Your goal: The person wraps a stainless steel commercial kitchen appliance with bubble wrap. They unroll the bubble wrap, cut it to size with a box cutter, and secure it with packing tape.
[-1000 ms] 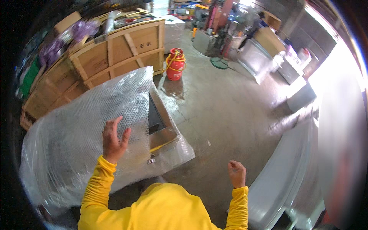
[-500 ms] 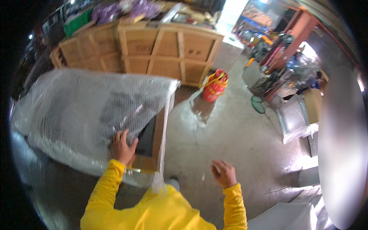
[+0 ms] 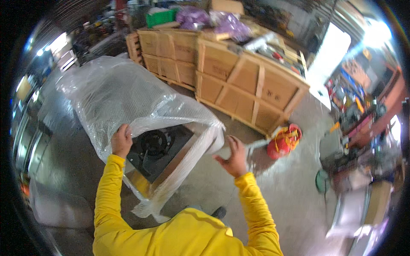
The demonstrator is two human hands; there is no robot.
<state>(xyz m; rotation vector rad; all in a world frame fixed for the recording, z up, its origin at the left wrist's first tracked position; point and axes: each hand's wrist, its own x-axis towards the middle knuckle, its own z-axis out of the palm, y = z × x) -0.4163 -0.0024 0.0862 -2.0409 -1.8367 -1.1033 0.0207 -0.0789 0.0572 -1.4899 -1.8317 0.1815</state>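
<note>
A long metal unit lies under clear bubble wrap, ahead and to the left. The wrap is folded back at the near end, baring a black panel with a round burner-like ring. My left hand pinches the wrap's edge beside that panel. My right hand is held up past the unit's right corner, fingers apart, with nothing in it. A loose strip of wrap runs along the near right side and hangs in a bunch at the bottom.
Wooden crates stand behind the unit, with purple bags and a green box on top. A red gas cylinder stands on the floor near the crates' right corner. Wrapped panels and clutter line the right side.
My left hand has gone from lying on the wrap to gripping its edge, and more of the black panel shows. My right hand has risen toward the unit's corner. The view has turned left.
</note>
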